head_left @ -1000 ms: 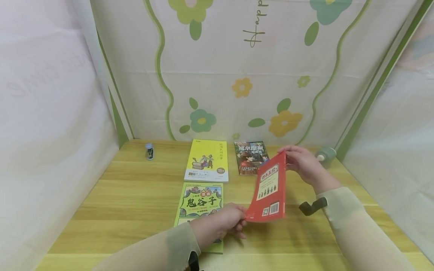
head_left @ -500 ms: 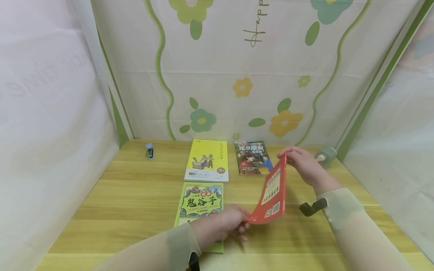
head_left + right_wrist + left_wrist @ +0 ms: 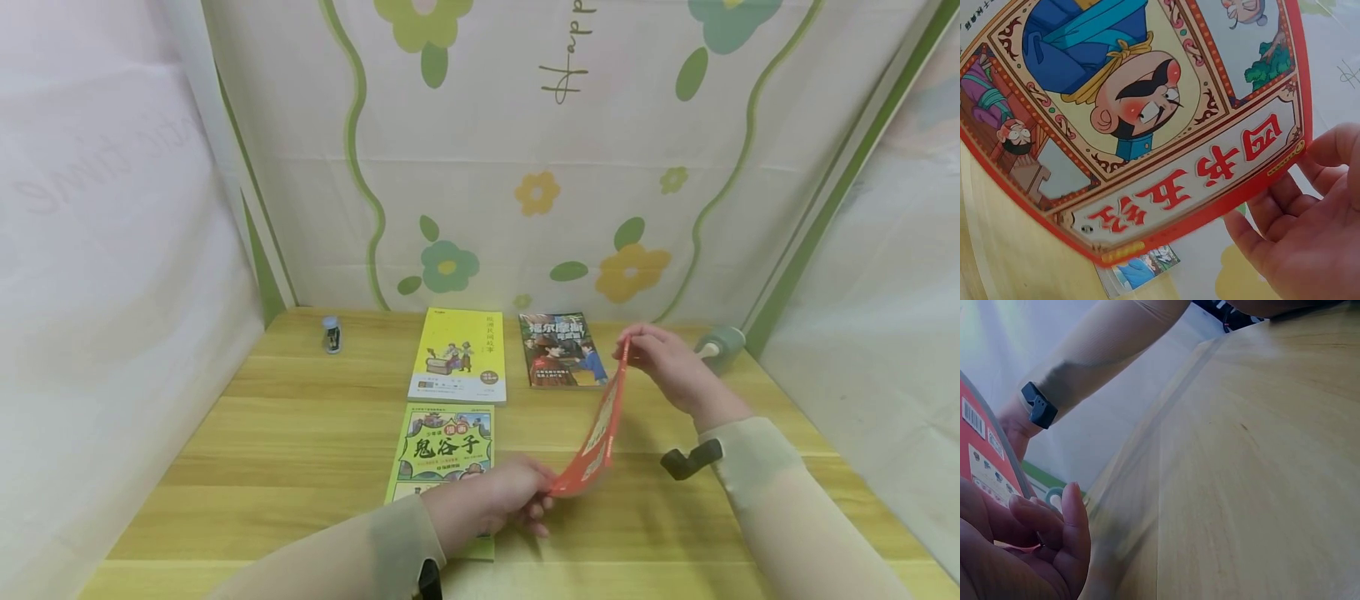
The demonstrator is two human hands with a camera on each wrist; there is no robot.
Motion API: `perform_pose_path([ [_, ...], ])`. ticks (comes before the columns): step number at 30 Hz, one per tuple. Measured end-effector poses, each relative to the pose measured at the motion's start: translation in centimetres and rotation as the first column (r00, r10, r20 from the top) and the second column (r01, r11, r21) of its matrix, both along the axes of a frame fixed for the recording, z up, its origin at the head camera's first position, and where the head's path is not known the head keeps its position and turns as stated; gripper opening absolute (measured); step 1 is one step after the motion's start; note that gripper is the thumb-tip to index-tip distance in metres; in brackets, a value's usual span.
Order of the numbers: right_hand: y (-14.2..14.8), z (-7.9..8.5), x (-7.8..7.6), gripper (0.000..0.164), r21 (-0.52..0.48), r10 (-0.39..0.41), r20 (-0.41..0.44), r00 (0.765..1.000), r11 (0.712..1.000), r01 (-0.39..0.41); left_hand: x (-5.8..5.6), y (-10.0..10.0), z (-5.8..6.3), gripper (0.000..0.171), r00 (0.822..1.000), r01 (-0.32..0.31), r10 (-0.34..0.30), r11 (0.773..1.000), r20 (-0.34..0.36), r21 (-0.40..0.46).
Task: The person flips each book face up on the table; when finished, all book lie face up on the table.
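Observation:
A thin red comic-style book (image 3: 606, 425) is held up on its edge above the table, slightly bowed. My left hand (image 3: 510, 492) pinches its lower near corner, the last fingers loosely curled below. At the opposite upper corner my right hand (image 3: 671, 367) grips the book between thumb and fingers. The right wrist view shows the illustrated front cover (image 3: 1147, 94), with large red characters; the back cover with a barcode (image 3: 974, 419) appears in the left wrist view. Beneath my left hand and forearm lies a green book (image 3: 442, 442), partly covered.
A yellow book (image 3: 459, 358) lies just beyond the green one. To its right is a smaller dark book (image 3: 562, 350). A small blue-topped object (image 3: 332, 335) stands at the back left, and a green rounded object (image 3: 722, 348) sits behind my right hand. Flowered cloth (image 3: 495, 208) walls the table.
The red book has turned from showing its back cover to nearly edge-on in the head view, uncovering more of the dark book. Both hands keep their holds, hardly moving.

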State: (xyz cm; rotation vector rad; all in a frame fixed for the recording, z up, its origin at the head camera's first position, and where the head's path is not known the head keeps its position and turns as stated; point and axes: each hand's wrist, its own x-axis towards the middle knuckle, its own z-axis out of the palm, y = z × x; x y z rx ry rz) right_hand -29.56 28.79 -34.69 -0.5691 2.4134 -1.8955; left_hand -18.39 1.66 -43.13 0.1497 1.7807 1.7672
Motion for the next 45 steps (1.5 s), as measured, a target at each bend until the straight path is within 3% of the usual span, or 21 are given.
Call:
perform_pose_path([
  [10, -0.44, 0.24, 0.06, 0.022, -0.049, -0.003, 0.019, 1.000, 0.999, 0.004, -0.09, 0.03, 0.17, 0.013, 1.000, 0.002, -0.003, 0.999, 0.022, 0.049],
  [16, -0.75, 0.35, 0.39, 0.020, -0.037, -0.008, 0.026, 1.000, 0.999, 0.009, -0.10, 0.03, 0.10, 0.006, 1.000, 0.008, -0.008, 0.999, -0.002, 0.049],
  [25, -0.81, 0.39, 0.44, 0.016, -0.035, -0.010, 0.065, 0.998, 0.999, 0.013, -0.38, -0.24, -0.05, 0.020, 1.000, -0.005, 0.004, 0.995, 0.010, 0.097],
  [29, -0.65, 0.34, 0.44, 0.014, -0.067, -0.013, 0.077, 0.997, 0.998, 0.018, -0.65, -0.36, -0.05, 0.030, 0.999, 0.013, -0.020, 0.981, 0.034, 0.195],
  [33, -0.43, 0.22, 0.43, 0.014, -0.109, -0.026, 0.075, 0.997, 0.993, 0.034, -0.83, -0.45, 0.18, 0.038, 0.996, 0.043, -0.067, 0.949, 0.065, 0.314],
  [37, -0.30, 0.20, 0.43, 0.014, -0.126, -0.049, 0.069, 0.996, 0.990, 0.058, -0.86, -0.52, 0.58, 0.042, 0.994, 0.060, -0.089, 0.932, 0.065, 0.359],
  [45, -0.29, 0.01, 0.32, 0.014, -0.150, -0.077, 0.076, 0.994, 0.985, 0.088, -0.80, -0.19, 0.72, 0.032, 0.998, 0.025, -0.040, 0.958, 0.045, 0.286],
])
